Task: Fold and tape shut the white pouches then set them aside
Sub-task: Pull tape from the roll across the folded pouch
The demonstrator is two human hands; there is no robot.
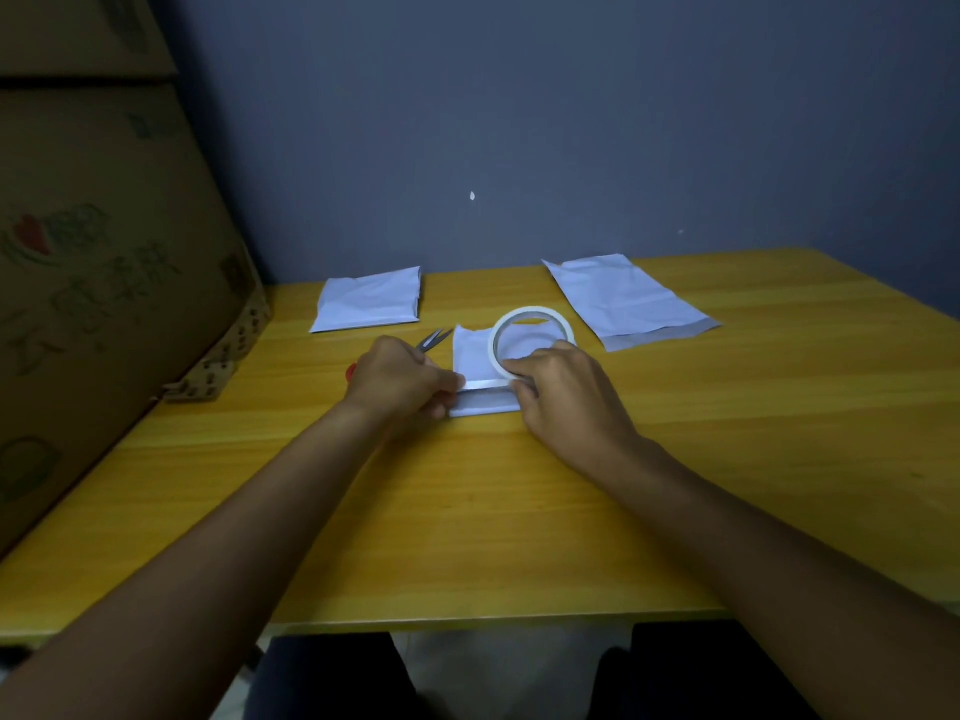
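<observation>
- White pouch [480, 374] lies folded on the yellow worktop [467, 511] at the middle, between my two hands; I can't see whether anything is inside it
- A strip of tape [485, 384] runs across the pouch near its fold, from my left fingers [449, 381] to the roll
- My left hand [397, 379] is curled, its fingers pinching the free end of the tape at the pouch's left edge
- My right hand [561, 392] grips the tape roll [532, 343], fingers curled round its near rim; the roll rests on the pouch, tilted a little
- Scissors [434, 341] lie just behind my left hand, blades slightly apart and pointing away from me; a bit of red handle shows at the left of the hand
- A second white pouch [371, 299], folded and flat, sits at the far left of the worktop near the wall [519, 122]
- A third pouch [628, 298], longer and unfolded, lies at the far right, flap end toward me, well apart from the roll
- Cardboard boxes [104, 252] stand stacked along the worktop's left edge
- Bare worktop stretches wide between the pouch and the near edge, crossed only by my forearms, and also to the right of the third pouch
</observation>
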